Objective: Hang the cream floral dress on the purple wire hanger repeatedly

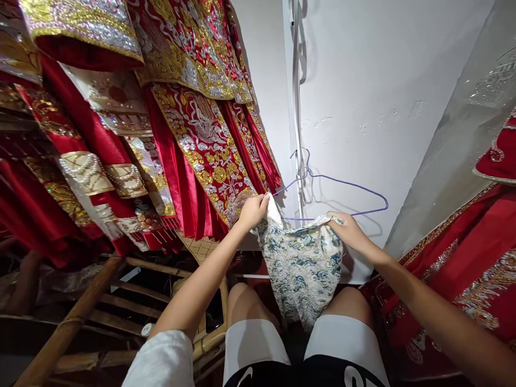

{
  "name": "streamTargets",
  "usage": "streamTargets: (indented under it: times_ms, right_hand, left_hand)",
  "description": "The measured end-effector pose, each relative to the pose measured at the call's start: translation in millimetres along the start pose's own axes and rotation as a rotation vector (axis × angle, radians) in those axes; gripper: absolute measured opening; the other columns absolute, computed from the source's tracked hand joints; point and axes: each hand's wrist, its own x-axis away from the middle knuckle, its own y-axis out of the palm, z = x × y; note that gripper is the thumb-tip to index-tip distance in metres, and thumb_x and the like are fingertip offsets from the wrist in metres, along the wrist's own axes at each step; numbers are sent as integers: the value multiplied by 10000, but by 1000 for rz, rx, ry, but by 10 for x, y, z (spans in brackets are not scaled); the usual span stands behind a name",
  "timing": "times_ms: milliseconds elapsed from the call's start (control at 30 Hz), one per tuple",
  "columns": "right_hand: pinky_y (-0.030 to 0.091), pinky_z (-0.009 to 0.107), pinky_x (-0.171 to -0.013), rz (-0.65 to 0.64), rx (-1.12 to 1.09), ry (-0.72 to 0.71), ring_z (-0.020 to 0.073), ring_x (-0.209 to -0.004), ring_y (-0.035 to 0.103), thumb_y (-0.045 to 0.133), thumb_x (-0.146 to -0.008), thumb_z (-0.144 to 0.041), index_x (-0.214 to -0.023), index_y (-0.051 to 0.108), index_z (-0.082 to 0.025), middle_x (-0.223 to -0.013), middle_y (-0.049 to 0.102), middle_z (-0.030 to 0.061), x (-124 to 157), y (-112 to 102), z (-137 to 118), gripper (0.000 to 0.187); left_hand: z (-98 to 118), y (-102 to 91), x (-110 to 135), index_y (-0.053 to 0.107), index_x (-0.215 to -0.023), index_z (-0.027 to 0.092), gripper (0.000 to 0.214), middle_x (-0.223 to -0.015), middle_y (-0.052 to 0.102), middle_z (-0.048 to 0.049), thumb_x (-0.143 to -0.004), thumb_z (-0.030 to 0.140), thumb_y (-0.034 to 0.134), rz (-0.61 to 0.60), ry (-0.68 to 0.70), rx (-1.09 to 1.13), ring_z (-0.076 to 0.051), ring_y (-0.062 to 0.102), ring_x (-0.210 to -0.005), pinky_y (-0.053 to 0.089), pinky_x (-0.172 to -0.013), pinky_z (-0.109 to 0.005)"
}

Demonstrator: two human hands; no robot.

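Note:
A sleeveless-looking garment [302,263], pale with a blue-green floral print, hangs between my two hands. My left hand [253,209] pinches its upper left corner, where a white strip shows. At the upper right edge, my right hand [344,228] is closed on the cloth. A thin purple wire hanger [349,184] hangs just above and behind the garment by its hook. The hanger's left end runs to the cloth at my left hand and is hidden there. Its right end sticks out bare above my right hand.
White strap-like strip [297,107] runs down the wall [363,97] and carries the hanger. Red and gold embroidered costumes [205,123] hang at the left. More red beaded clothing [463,269] is at the right. A bamboo frame [88,306] stands low on the left.

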Motion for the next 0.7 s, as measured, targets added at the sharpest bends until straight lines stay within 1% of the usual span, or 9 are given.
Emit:
streamTargets:
  times_ms: [133, 233, 333, 433, 500, 533, 600, 667, 700]
  right_hand:
    - [341, 253, -601, -16, -53, 13, 153, -658, 446, 524, -843, -354, -654, 469, -212, -656, 484, -19, 8, 167, 15, 243]
    - [384, 267, -642, -57, -24, 16, 172, -692, 507, 511, -839, -333, -705, 543, -208, -698, 560, -7, 25, 203, -20, 185]
    - [462, 323, -818, -52, 68, -24, 237, -922, 621, 508, -841, -295, -998, 684, -213, -987, 708, 47, 75, 128, -101, 250]
    - [468, 388, -931, 147, 235, -22, 291, -1075, 636, 569, -819, -269, -1421, 543, -250, -1325, 653, 92, 102, -102, -154, 603]
    - [492, 412, -878, 345, 359, 35, 321, -1027, 658, 660, -782, -290, -1503, 460, -232, -1327, 652, 132, 65, -345, -144, 750]
    - [501, 416, -845, 414, 404, 72, 335, -998, 667, 707, -756, -301, -1461, 513, -207, -1261, 684, 147, 26, -482, -128, 738]
    - [508, 409, -782, 439, 428, 137, 350, -948, 681, 759, -723, -320, -1200, 698, -155, -1052, 743, 154, -76, -747, -91, 508]
    - [498, 383, -716, 311, 328, 184, 320, -859, 701, 736, -758, -340, -885, 744, -123, -851, 747, 146, -182, -940, -66, 252]
    - [490, 372, -691, 245, 244, 195, 295, -810, 709, 697, -798, -348, -800, 730, -104, -790, 739, 148, -224, -990, -60, 246]
  left_hand:
    - [228, -25, -164, 497, -675, 205, 441, -667, 588, -40, -1027, 403, 321, 57, 26, 28, -185, 508, -633, 285, -607, -297]
    - [363, -36, -253, 540, -711, 199, 428, -695, 612, -63, -1025, 410, 340, 46, 61, -17, -204, 530, -647, 273, -608, -305]
    - [374, -29, -260, 572, -749, 196, 430, -678, 605, -61, -1023, 450, 360, 49, 108, -60, -208, 536, -634, 270, -605, -302]
    - [310, -30, -227, 593, -761, 197, 443, -642, 587, -47, -1022, 470, 362, 50, 135, -71, -199, 526, -610, 270, -601, -298]
    - [278, -49, -223, 604, -764, 198, 451, -632, 583, -43, -1024, 469, 355, 27, 158, -69, -195, 521, -599, 273, -599, -297]
    - [270, -65, -232, 608, -765, 197, 454, -632, 584, -43, -1025, 468, 352, 9, 171, -70, -194, 523, -597, 277, -599, -297]
    - [260, -105, -270, 615, -770, 196, 460, -643, 593, -50, -1027, 470, 349, -18, 190, -91, -201, 539, -609, 292, -604, -299]
    - [229, -142, -324, 620, -791, 195, 464, -670, 610, -62, -1024, 491, 350, -17, 181, -120, -219, 568, -649, 321, -624, -302]
    - [197, -150, -350, 623, -821, 194, 459, -689, 621, -66, -1019, 509, 354, -7, 158, -126, -229, 581, -672, 339, -640, -304]
